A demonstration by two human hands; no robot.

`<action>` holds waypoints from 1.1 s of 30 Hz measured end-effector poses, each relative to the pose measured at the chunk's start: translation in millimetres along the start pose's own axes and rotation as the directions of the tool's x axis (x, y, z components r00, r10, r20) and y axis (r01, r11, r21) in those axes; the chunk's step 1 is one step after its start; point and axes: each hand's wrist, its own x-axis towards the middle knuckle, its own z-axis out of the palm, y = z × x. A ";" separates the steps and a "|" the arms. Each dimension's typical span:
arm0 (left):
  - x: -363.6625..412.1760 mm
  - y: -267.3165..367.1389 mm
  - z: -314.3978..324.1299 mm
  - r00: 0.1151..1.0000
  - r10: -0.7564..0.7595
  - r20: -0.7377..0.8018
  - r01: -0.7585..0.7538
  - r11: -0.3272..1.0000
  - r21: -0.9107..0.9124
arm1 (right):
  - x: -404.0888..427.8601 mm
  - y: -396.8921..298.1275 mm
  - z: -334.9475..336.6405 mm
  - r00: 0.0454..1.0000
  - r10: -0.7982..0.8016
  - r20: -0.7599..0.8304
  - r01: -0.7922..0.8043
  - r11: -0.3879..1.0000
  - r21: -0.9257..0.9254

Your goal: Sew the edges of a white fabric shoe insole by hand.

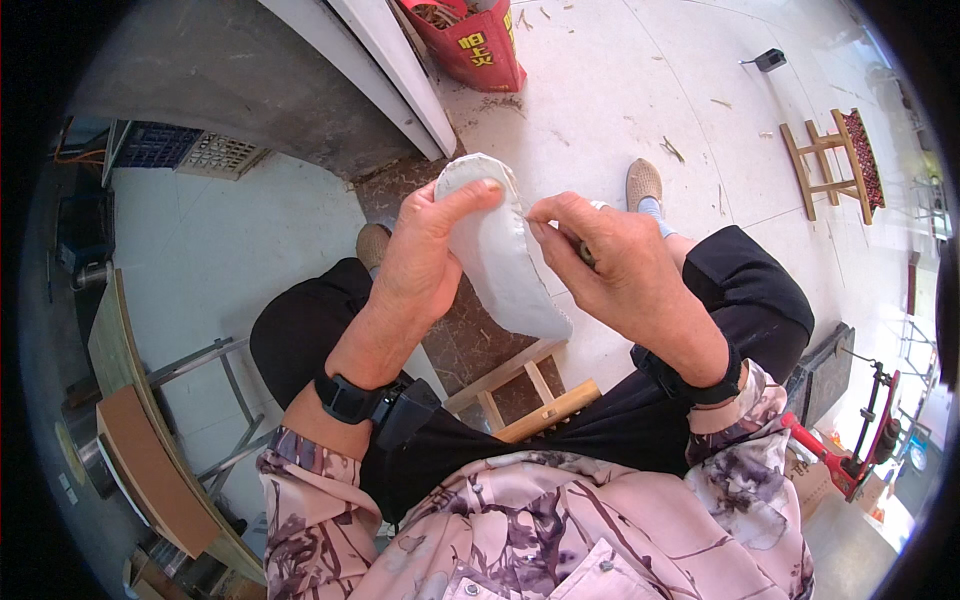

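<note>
A white sole-shaped piece [489,244], apparently a shoe sole, is held up in front of my lap, with a stitched or frayed rim along its right side. My left hand [429,247] grips its upper left part, thumb lying flat across the face. At the right rim, the thumb and forefinger of my right hand [611,259] are pinched together on something thin, perhaps a needle or thread, too fine to make out. A small round greenish object [586,253] shows inside the curled right fingers, mostly hidden. A white band [598,205] circles one right finger.
A wooden stool [547,405] is partly visible between my knees. Ahead stand a door edge [397,82] and a red bag [480,56] of plant scraps. Another small stool [840,165] lies tipped at right, near a red-handled hand machine [844,457]. A wooden table [124,330] edges the left.
</note>
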 end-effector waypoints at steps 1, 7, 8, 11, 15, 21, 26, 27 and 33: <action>-0.3 0.3 0.6 1.000 0.000 -0.010 0.000 1.000 0.003 | -0.1 0.4 0.0 1.000 -0.010 0.002 0.010 1.000 -0.002; 0.3 -0.6 0.5 1.000 -0.009 -0.010 0.009 1.000 -0.003 | 0.1 -1.6 2.7 1.000 0.021 -0.013 -0.021 0.999 -0.034; 0.2 -0.5 0.7 1.000 -0.009 -0.011 0.009 1.000 -0.003 | 0.3 -1.4 3.3 1.000 0.020 -0.012 -0.021 0.999 -0.033; 1.0 -1.0 1.1 1.000 -0.017 -0.002 0.017 1.000 -0.016 | 0.2 -1.0 4.7 1.000 0.006 -0.011 -0.007 0.998 -0.069; 1.9 -2.3 0.0 0.999 -0.051 0.000 0.051 0.996 -0.070 | -1.1 1.6 9.6 1.000 -0.005 -0.013 0.004 0.996 -0.090; 1.9 -2.4 0.7 0.998 -0.056 -0.001 0.056 0.994 -0.091 | -0.8 4.9 10.7 0.999 -0.037 -0.011 0.035 0.993 -0.109; 1.9 -4.8 2.6 0.999 -0.031 -0.016 0.031 0.999 -0.007 | -0.8 7.7 11.5 0.995 -0.097 -0.018 0.090 0.971 -0.220; 1.3 -5.1 3.0 1.000 -0.006 -0.017 0.006 1.000 0.009 | -0.7 7.2 11.8 0.993 -0.115 -0.035 0.104 0.969 -0.224; -1.3 -5.4 5.2 0.999 0.034 -0.024 -0.033 0.998 0.050 | -1.8 3.8 14.6 0.989 -0.119 -0.084 0.095 0.964 -0.250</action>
